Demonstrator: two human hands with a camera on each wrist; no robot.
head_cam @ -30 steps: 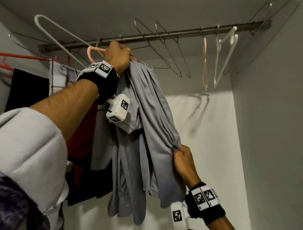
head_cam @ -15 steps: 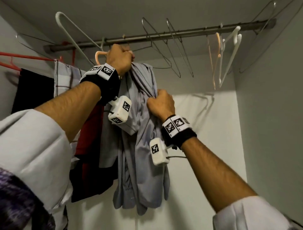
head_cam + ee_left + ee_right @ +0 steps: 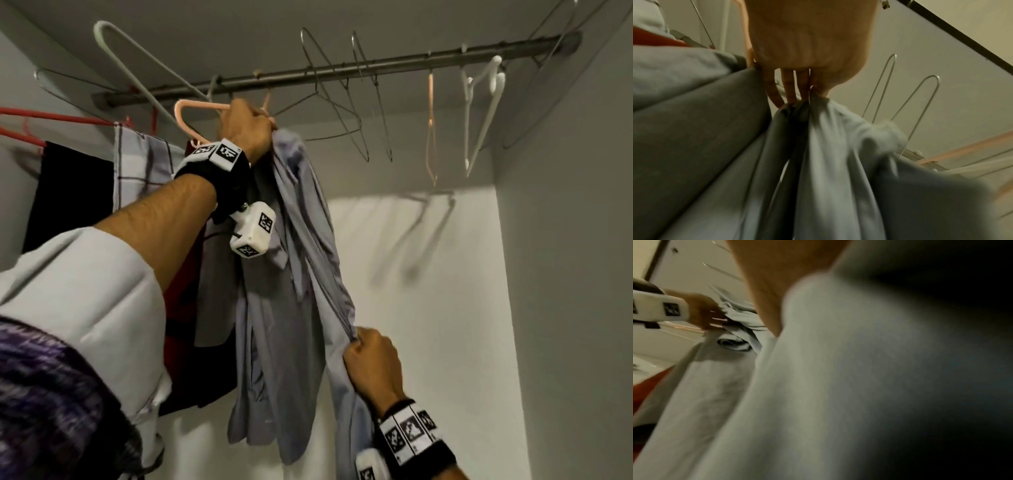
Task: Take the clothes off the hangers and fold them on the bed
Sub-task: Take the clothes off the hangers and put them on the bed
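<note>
A grey shirt (image 3: 291, 308) hangs bunched from a pink hanger (image 3: 191, 113) just under the metal rail (image 3: 342, 70). My left hand (image 3: 246, 128) grips the hanger together with the shirt's top; in the left wrist view its fingers (image 3: 789, 91) curl into the gathered grey cloth (image 3: 828, 162). My right hand (image 3: 371, 356) grips a fold of the shirt low on its right side, and the cloth runs taut between both hands. The right wrist view is filled with blurred grey shirt (image 3: 797, 386), with the left hand (image 3: 705, 313) far off at upper left.
Several bare wire hangers (image 3: 342, 102), a pink one (image 3: 431, 130) and white ones (image 3: 479, 113) hang on the rail to the right. Left of the shirt hang a red garment (image 3: 185, 298), a checked cloth (image 3: 144, 171) and a black one (image 3: 65, 198). White walls enclose the back and right.
My right hand went from high on the shirt, near the left hand, down to a low fold on its right side. The left hand kept its grip at the hanger.
</note>
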